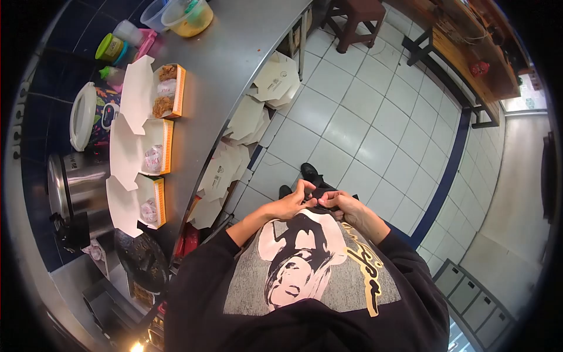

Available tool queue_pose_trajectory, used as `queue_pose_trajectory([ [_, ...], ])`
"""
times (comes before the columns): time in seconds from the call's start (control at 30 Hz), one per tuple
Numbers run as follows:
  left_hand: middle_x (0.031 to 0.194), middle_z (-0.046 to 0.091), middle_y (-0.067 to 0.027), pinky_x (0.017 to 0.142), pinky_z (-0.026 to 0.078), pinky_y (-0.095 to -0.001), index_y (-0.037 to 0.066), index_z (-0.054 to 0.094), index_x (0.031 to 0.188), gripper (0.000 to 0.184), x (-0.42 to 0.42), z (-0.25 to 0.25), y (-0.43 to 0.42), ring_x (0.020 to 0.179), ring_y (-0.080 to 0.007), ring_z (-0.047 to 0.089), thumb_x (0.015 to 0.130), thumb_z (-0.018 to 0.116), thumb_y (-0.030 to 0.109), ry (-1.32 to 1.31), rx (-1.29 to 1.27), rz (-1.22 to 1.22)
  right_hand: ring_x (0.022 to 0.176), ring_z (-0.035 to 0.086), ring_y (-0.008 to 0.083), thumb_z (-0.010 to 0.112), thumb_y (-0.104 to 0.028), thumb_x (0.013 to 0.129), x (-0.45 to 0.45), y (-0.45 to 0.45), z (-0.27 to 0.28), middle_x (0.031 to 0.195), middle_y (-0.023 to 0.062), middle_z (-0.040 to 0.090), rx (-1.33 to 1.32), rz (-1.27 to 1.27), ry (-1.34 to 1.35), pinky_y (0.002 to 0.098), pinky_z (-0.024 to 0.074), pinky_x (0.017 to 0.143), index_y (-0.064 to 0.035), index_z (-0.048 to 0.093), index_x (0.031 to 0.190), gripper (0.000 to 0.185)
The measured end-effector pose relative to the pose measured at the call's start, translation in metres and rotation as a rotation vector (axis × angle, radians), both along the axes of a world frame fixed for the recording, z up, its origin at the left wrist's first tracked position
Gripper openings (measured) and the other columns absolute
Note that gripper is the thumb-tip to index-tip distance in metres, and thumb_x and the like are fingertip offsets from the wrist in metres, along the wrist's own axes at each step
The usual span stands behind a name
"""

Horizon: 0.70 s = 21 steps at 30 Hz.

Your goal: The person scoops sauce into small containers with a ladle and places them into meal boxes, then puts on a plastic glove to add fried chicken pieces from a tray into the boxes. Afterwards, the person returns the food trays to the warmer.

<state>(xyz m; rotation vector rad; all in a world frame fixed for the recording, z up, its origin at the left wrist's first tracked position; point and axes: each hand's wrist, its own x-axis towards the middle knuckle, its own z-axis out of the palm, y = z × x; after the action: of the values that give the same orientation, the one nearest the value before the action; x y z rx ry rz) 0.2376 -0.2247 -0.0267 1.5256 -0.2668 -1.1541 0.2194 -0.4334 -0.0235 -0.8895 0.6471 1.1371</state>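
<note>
Dark cloth [321, 192] at a person's waist, between two bare hands, above a white-tiled floor [347, 129].

Both forearms angle inward, the left hand [291, 204] and right hand [345, 203] nearly meeting, fingers curled; whether either pinches the cloth cannot be told. To the person's left, a metal counter [220, 64] bears three open food boxes [126, 144]; a brown stool [355, 16] stands on the floor ahead. The cloth's visible stretch runs crosswise, hand to hand, its ends hidden.
</note>
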Motion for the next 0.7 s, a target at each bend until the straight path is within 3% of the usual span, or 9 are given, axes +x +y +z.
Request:
queue_pose_trajectory([
  [0.13,0.122,0.028,-0.0230,0.093,0.040,-0.0346,-0.004,0.012,0.118,0.068,0.002,-0.022,0.000,0.110,-0.0235,0.044,0.093,0.040,0.052,-0.123,-0.011,-0.103,0.035,0.025,0.0026,0.059,-0.014,0.087,0.007,0.004,-0.018,0.059,-0.0040,0.046,0.064,0.072,0.102,0.0195,0.0161,0.032,-0.0093,0.054,0.083,0.009],
  [0.23,0.117,0.034,-0.0215,0.091,0.040,-0.0346,-0.004,0.011,0.118,0.070,0.002,-0.026,0.003,0.106,-0.0231,0.045,0.091,0.042,0.053,-0.108,0.000,-0.078,0.036,0.026,0.0037,0.061,-0.016,0.087,0.011,0.005,-0.016,0.061,-0.0021,0.047,0.069,0.124,0.120,0.0202,0.0174,0.032,-0.0090,0.053,0.085,0.010],
  [0.27,0.113,0.042,-0.0139,0.094,0.036,-0.0326,0.001,0.020,0.122,0.062,0.002,-0.025,0.006,0.112,-0.0207,0.040,0.090,0.053,0.044,0.056,-0.019,-0.032,0.036,0.027,0.0043,0.061,-0.017,0.087,0.014,0.006,-0.015,0.062,-0.0012,0.047,0.064,0.149,0.106,0.0205,0.0179,0.032,-0.0088,0.053,0.086,0.011],
  [0.37,0.107,0.047,-0.0068,0.089,0.039,-0.0285,0.004,0.031,0.119,0.053,0.005,-0.045,0.025,0.105,-0.0158,0.044,0.088,0.061,0.035,0.198,-0.097,0.012,0.042,0.037,0.0089,0.060,-0.018,0.088,0.019,0.018,-0.005,0.064,0.0039,0.048,-0.077,0.375,-0.173,0.0231,0.0280,0.036,-0.0047,0.054,0.084,0.015],
  [0.4,0.112,0.047,-0.0041,0.090,0.038,-0.0271,0.005,0.040,0.116,0.046,0.009,-0.046,0.024,0.108,-0.0141,0.043,0.084,0.067,0.024,0.280,-0.133,0.001,0.058,0.050,0.0190,0.063,-0.020,0.085,0.026,0.020,0.003,0.073,0.0073,0.053,-0.244,0.646,-0.536,0.0299,0.0433,0.052,-0.0038,0.056,0.089,0.018],
  [0.5,0.114,0.048,-0.0040,0.091,0.039,-0.0262,0.004,0.046,0.114,0.040,0.018,-0.047,0.030,0.112,-0.0121,0.042,0.083,0.067,0.019,0.359,-0.355,-0.092,0.084,0.054,0.0282,0.067,-0.019,0.079,0.032,0.027,0.021,0.089,0.0114,0.057,-0.806,0.851,-1.545,0.0371,0.0459,0.073,-0.0051,0.059,0.094,0.021],
  [0.53,0.100,0.055,-0.0018,0.071,0.045,-0.0220,0.004,0.054,0.110,0.032,0.017,-0.048,0.030,0.093,-0.0073,0.048,0.083,0.066,0.015,0.210,-0.422,-0.046,0.104,0.048,0.0314,0.069,-0.016,0.074,0.046,0.032,0.056,0.102,0.0127,0.056,-0.695,0.813,-1.326,0.0409,0.0422,0.085,-0.0084,0.062,0.097,0.026],
  [0.63,0.094,0.056,0.0006,0.075,0.043,-0.0232,0.004,0.057,0.107,0.028,0.022,-0.043,0.038,0.088,-0.0074,0.050,0.083,0.065,0.015,0.374,-0.233,-0.096,0.105,0.049,0.0297,0.069,-0.013,0.072,0.052,0.034,0.075,0.104,0.0120,0.057,-0.069,0.888,-1.407,0.0397,0.0422,0.086,-0.0090,0.064,0.098,0.027],
  [0.7,0.092,0.057,0.0025,0.073,0.043,-0.0217,0.004,0.058,0.107,0.027,0.024,-0.048,0.038,0.084,-0.0047,0.050,0.083,0.064,0.013,0.270,-0.301,-0.098,0.089,0.058,0.0289,0.068,-0.007,0.071,0.042,0.042,0.054,0.091,0.0124,0.062,-0.033,0.734,-1.394,0.0369,0.0464,0.078,-0.0046,0.067,0.093,0.022],
])
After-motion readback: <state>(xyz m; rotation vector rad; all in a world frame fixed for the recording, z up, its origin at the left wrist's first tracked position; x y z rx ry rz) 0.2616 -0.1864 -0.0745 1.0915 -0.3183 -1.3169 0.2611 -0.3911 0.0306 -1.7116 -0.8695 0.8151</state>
